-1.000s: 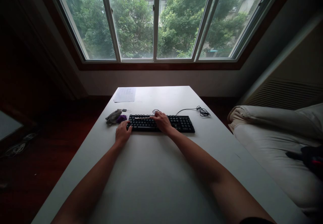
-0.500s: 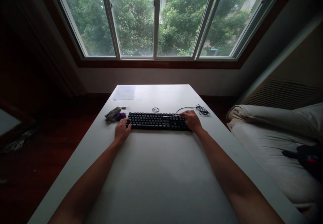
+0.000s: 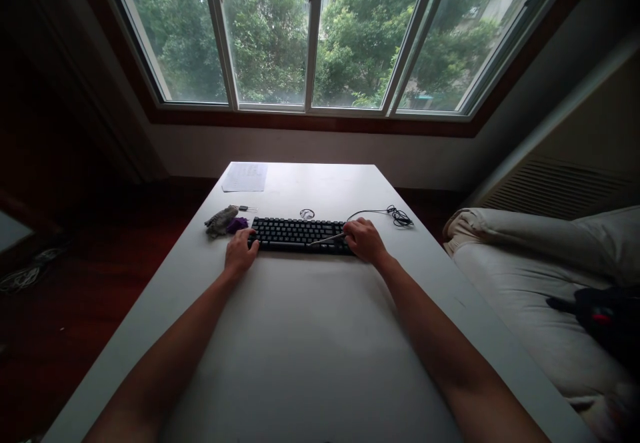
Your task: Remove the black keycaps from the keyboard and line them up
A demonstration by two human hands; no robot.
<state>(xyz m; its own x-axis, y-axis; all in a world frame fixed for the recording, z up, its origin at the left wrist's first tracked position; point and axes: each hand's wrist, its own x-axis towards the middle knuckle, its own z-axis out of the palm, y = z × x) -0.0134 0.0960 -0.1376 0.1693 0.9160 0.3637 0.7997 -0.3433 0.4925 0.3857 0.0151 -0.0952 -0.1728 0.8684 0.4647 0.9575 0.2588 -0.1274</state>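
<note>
A black keyboard (image 3: 290,233) lies flat across the white table (image 3: 310,310). My left hand (image 3: 240,251) grips its left end, thumb at the near corner and fingers along the side. Over the number-key end is my right hand (image 3: 365,240), closed on a slim silvery tweezers-like tool (image 3: 327,238). The tool points left and slants across the lower right keys, its tip close to the front row. Whether the tip touches a key I cannot tell. My right hand covers the keyboard's right end.
Left of the keyboard lie a grey fuzzy cloth (image 3: 221,221) with a purple part (image 3: 237,225) and a small dark item with thin wires (image 3: 243,208). Behind it are a small ring-shaped object (image 3: 307,214), a coiled cable (image 3: 400,216) and a paper sheet (image 3: 245,177).
My right hand has moved left along the keyboard, and the tool's tip has shifted left and nearer to me. My left hand stays at the left end. The view has shifted slightly.
</note>
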